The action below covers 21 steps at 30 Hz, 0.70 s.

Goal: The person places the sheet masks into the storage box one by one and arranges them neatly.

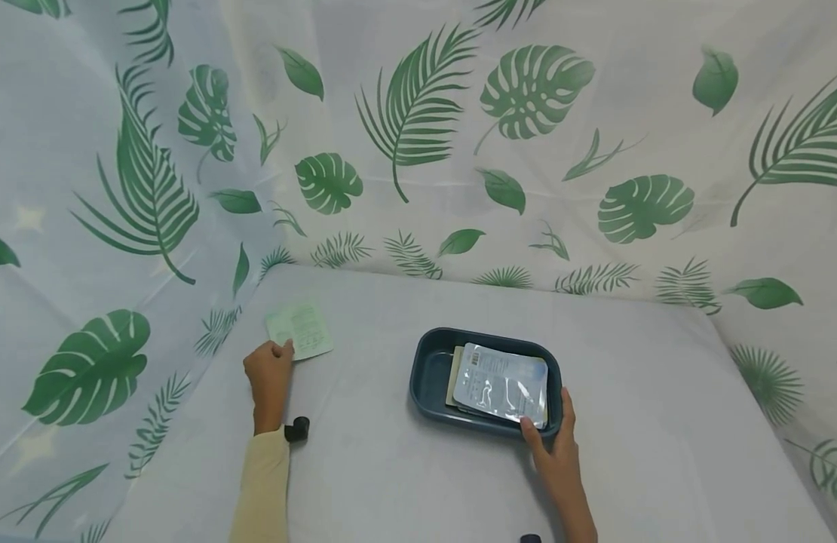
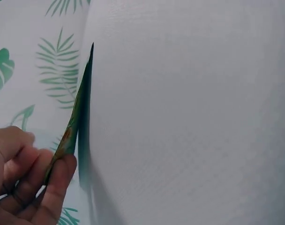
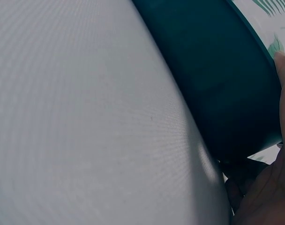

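Observation:
At the left of the table, my left hand (image 1: 269,373) pinches the near edge of a flat pale green packet (image 1: 305,329) printed with small text. The left wrist view shows the packet (image 2: 73,123) edge-on, tilted up between thumb and fingers (image 2: 58,187). My right hand (image 1: 559,456) grips the near right corner of a dark blue plastic basin (image 1: 428,381), thumb over the rim and fingers along the outer side. Inside the basin lies a stack of flat sachets, a shiny silver sachet (image 1: 500,381) on top. The right wrist view shows the basin's outer wall (image 3: 213,70).
A white cloth covers the table (image 1: 371,467). Behind it and along the sides hangs a white curtain (image 1: 432,204) with green leaf prints. A small black device (image 1: 298,429) sits at my left wrist.

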Each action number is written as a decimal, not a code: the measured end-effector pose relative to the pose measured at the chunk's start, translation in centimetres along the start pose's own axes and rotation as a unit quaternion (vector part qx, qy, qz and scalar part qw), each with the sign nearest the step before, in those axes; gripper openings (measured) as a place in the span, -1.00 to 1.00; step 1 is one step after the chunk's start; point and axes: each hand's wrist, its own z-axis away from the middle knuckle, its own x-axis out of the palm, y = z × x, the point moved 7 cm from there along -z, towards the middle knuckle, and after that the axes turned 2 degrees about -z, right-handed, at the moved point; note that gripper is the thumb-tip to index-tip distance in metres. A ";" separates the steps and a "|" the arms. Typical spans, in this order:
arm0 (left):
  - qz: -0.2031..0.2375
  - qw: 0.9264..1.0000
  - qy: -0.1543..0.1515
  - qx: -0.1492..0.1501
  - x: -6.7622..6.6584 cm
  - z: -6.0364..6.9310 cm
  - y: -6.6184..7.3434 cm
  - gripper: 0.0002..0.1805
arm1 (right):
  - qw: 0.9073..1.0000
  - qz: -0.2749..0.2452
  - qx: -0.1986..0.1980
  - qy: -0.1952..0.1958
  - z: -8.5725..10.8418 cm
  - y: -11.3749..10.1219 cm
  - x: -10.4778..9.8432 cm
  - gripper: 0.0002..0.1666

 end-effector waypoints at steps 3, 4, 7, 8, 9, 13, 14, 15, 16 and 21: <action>0.018 0.999 0.015 -0.034 -0.2 0.2 -1.0 -0.60 | 1.000 -0.001 -0.001 -0.002 -0.1 0.0 0.0 0.09; 0.026 0.999 0.015 -0.045 -0.2 0.3 -1.4 -0.63 | 1.000 -0.001 -0.001 -0.002 -0.1 0.0 0.0 0.09; 0.055 0.995 -0.014 -0.076 0.1 0.5 -2.2 -0.82 | 1.000 -0.003 -0.001 -0.006 -0.1 0.0 0.0 0.09; 0.065 0.994 -0.031 -0.088 0.2 0.6 -2.4 -0.88 | 1.000 -0.003 -0.001 -0.007 -0.1 0.0 0.0 0.09; 0.075 0.991 -0.051 -0.097 0.3 0.5 -2.6 -0.87 | 1.000 -0.004 -0.003 -0.007 -0.1 0.0 0.0 0.09; 0.110 0.970 -0.164 -0.140 1.1 0.4 -2.9 -0.57 | 1.000 -0.008 -0.011 -0.002 0.0 0.0 -0.1 0.08; 0.117 0.963 -0.191 -0.151 1.4 0.3 -3.0 -0.51 | 1.000 -0.009 -0.013 0.000 -0.1 0.0 -0.1 0.08; 0.121 0.955 -0.216 -0.162 1.5 0.3 -3.0 -0.46 | 1.000 -0.011 -0.014 0.001 0.0 0.0 -0.1 0.08; 0.124 0.947 -0.239 -0.173 1.7 0.3 -3.0 -0.43 | 1.000 -0.011 -0.014 0.001 -0.1 0.0 -0.1 0.08; 0.127 0.928 -0.292 -0.192 2.2 0.4 -2.9 -0.45 | 1.000 -0.013 -0.013 0.002 -0.1 0.2 0.0 0.08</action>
